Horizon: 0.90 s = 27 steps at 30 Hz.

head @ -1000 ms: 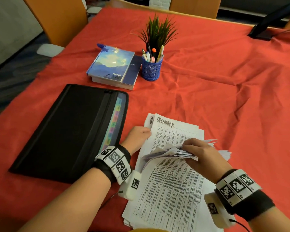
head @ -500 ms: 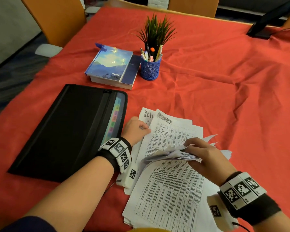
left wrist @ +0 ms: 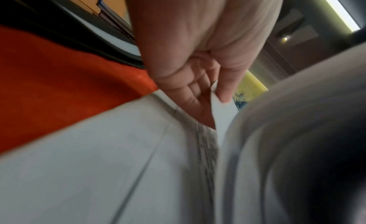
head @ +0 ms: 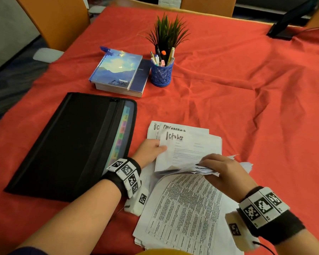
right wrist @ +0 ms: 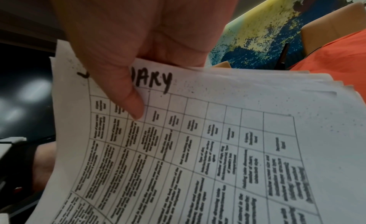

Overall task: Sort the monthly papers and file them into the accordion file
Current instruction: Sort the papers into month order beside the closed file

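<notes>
Nearest, right hand (head: 226, 172) clamps the lifted wad of white printed papers (head: 182, 214); beyond, left hand (head: 148, 150) now pinches a newly drawn "October" sheet (head: 188, 146) over the December page, black zippered accordion file (head: 68, 144) alongside on the red worktop (head: 247, 89), nothing filed yet.

This looks like an office or meeting room set up for desk work. A large table under a red cloth (head: 228, 74) is ringed by orange-backed chairs (head: 59, 21), and on it stand a blue mesh pen cup (head: 161, 73) full of pens, a small potted plant (head: 166, 32), a stack of two books (head: 121, 72), a black accordion file (head: 70, 142) with coloured tabs, and printed papers (head: 184, 214) headed with month names. A dark monitor stand (head: 291, 21) sits at the far right edge, and patterned carpet (head: 6, 78) covers the floor.
</notes>
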Tool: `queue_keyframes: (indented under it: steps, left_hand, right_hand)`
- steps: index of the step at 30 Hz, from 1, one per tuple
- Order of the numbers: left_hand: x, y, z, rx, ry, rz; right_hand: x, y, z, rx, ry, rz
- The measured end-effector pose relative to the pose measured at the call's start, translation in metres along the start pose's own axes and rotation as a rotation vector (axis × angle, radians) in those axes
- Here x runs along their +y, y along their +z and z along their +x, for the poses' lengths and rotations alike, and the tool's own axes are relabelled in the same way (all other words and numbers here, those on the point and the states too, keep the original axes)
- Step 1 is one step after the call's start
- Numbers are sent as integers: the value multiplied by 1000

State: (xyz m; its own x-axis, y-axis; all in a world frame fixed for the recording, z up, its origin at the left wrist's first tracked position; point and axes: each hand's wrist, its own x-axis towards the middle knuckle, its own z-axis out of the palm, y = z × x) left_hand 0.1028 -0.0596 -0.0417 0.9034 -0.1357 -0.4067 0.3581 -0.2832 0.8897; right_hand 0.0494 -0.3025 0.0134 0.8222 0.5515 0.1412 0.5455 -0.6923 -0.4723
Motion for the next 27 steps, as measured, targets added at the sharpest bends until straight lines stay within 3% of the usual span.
queue_keyframes:
  steps: [4, 6, 8, 11, 13, 16, 21, 27]
  left_hand:
    - [5, -9, 8, 281, 119, 159]
    - [15, -13, 3, 366, 268, 215]
    - [23, -12, -2, 201, 309, 140]
    - [22, 1, -11, -273, -72, -186]
    - [15, 6, -15, -364, -236, -455]
    - [10, 6, -18, -300, -292, -640]
    - [7, 2, -18, -119, -59, -210]
    - [17, -1, -24, -31, 37, -275]
  right_hand:
    - [-3, -3, -3, 30, -9, -26]
    - [-2, -1, -4, 47, -19, -20]
    - [0, 2, -4, 63, -30, 1]
    - [3, 7, -3, 66, -54, -46]
    - [4, 9, -2, 36, -42, -43]
    - [3, 7, -4, 14, 7, 13]
    - [2, 7, -8, -12, 57, 40]
    - [4, 4, -3, -37, 73, -19]
